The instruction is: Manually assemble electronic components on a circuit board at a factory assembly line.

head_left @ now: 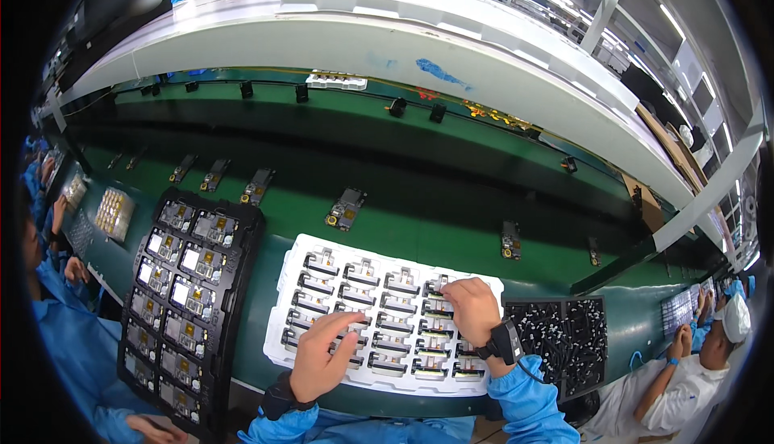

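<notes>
Beneath both hands: a white moulded plastic tray (280,331) is lying on the green counter (255,315), its slots holding rows of small black-and-silver strip-like parts (321,264).
Right hand (474,308): its bent fingers are resting close together at the tray's far right slots; whether they are pinching a part, I cannot tell.
Left hand (322,359): its thumb and fingers are hovering loosely apart over the near left slots, with nothing showing between them.
Right of the right hand: small black pieces (587,335) are lying heaped.
Left of the left hand: a black rectangular plastic tray (229,283) is holding circuit boards.
Fingertip care: the parts are sitting closely packed, so working straight up or down, not sideways, is probably sparing the neighbours.
Left palm: it is hanging low over filled slots; steadying the white rim instead seems safer.
Right wrist: a black wristband (505,341) is sitting near the slots; holding it high is likely preventing snags.
</notes>
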`<state>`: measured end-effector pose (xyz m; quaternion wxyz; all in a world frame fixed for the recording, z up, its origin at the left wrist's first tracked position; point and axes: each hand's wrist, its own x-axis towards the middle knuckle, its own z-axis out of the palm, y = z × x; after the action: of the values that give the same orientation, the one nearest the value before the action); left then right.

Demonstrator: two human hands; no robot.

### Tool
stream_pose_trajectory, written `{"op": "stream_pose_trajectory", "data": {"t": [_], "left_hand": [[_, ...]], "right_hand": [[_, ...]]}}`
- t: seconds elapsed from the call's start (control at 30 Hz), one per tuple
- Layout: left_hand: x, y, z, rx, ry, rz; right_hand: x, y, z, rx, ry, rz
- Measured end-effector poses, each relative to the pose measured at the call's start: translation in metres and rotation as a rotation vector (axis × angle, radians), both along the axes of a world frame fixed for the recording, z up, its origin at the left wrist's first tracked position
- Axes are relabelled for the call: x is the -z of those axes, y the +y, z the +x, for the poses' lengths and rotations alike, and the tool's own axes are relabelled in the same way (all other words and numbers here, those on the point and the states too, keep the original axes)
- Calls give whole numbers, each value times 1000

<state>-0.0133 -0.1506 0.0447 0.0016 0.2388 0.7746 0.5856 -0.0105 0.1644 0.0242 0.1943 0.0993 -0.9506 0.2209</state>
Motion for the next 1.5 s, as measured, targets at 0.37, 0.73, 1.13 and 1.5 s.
{"op": "stream_pose_trajectory", "data": {"t": [0.37, 0.73, 1.13, 1.5], "left_hand": [[22, -6, -4, -84, 51, -102], [24, -4, -5, -60, 117, -138], [28, -3, -3, -76, 185, -146], [28, 5, -5, 9, 333, -260]], "right_hand": [[-4, -4, 0, 25, 30, 104], [-6, 1, -4, 11, -29, -11], [-11, 1, -5, 168, -206, -95], [-68, -81, 85, -201, -197, -118]]}}
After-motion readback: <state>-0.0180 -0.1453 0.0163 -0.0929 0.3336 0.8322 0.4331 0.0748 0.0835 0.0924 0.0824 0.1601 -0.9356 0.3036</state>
